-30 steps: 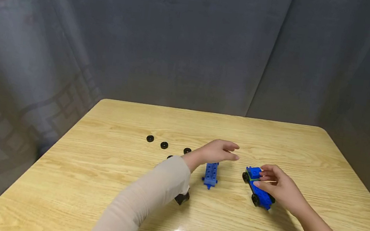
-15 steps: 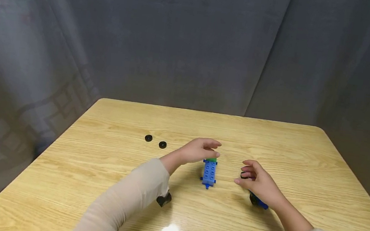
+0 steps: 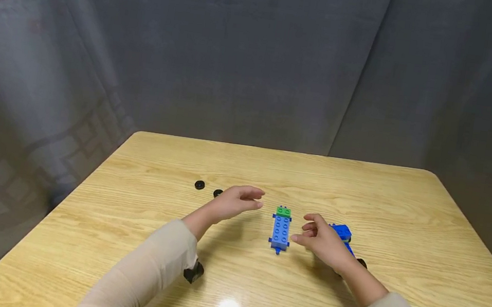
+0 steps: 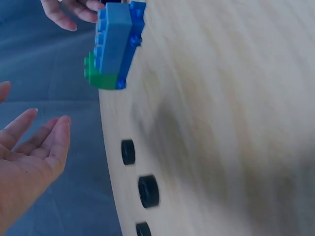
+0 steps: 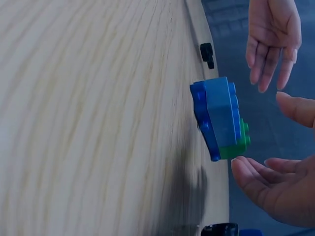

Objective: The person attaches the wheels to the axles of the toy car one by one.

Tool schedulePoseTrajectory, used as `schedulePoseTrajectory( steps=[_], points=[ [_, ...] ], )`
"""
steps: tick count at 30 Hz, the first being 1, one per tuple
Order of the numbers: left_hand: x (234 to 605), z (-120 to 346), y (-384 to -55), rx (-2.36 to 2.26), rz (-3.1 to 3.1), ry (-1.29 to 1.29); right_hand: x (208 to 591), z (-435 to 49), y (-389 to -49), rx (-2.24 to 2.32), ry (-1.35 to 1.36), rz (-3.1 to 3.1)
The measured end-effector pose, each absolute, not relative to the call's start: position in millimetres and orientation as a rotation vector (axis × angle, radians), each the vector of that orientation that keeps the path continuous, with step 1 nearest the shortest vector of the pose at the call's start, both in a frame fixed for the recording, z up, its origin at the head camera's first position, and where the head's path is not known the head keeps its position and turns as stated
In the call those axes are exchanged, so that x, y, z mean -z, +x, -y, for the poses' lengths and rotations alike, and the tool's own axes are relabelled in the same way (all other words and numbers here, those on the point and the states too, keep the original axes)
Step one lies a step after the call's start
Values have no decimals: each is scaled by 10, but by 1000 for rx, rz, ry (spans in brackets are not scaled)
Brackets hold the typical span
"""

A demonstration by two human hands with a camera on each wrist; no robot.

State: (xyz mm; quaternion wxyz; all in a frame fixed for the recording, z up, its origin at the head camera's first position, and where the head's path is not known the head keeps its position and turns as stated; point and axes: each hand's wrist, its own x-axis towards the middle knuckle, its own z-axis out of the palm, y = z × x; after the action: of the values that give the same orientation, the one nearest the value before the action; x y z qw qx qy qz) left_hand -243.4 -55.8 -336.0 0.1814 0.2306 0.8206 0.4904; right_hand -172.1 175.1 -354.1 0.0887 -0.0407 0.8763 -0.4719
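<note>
My left hand (image 3: 235,204) has moved left, away from above the far end of the blue base (image 3: 281,231), and my right hand (image 3: 325,243) has come left off the toy car (image 3: 341,232) towards it. Nearest me are my pale sleeves (image 3: 137,269), with a black wrist camera (image 3: 194,272) at each cuff. Beyond them, the base lies lengthwise on the bench (image 3: 406,211) between my hands, its blue studs facing up and small stubs jutting from its sides. My hands are well apart, fingers relaxed, each thumb clear of its fingers; the right is just beside the base, the left farther off. The toy car stands behind my right hand, partly hidden by it. At the base's far end sits a green block (image 3: 283,212). Farther left, three black wheels (image 4: 148,191) show in the left wrist view. A grey curtain (image 3: 258,56) hangs behind the bench.
</note>
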Motion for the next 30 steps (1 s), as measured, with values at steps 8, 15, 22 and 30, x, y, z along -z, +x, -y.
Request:
schedulePoseTrajectory(
  steps=[8,15,22,30],
  points=[
    [3492,816,-2434,-1423,-2341,567,3535,-1636,-1824,1365,-111,-2608],
    [3577,992,-2428,-1440,-2406,458,3592,-1562,-1903,1406,-177,-2538],
    [3648,1104,-2446,-1427,-2480,397,3651,-1542,-1956,1359,-194,-2523],
    [3740,1201,-2511,-1334,-2555,320,3715,-1512,-2015,1279,-239,-2600]
  ],
)
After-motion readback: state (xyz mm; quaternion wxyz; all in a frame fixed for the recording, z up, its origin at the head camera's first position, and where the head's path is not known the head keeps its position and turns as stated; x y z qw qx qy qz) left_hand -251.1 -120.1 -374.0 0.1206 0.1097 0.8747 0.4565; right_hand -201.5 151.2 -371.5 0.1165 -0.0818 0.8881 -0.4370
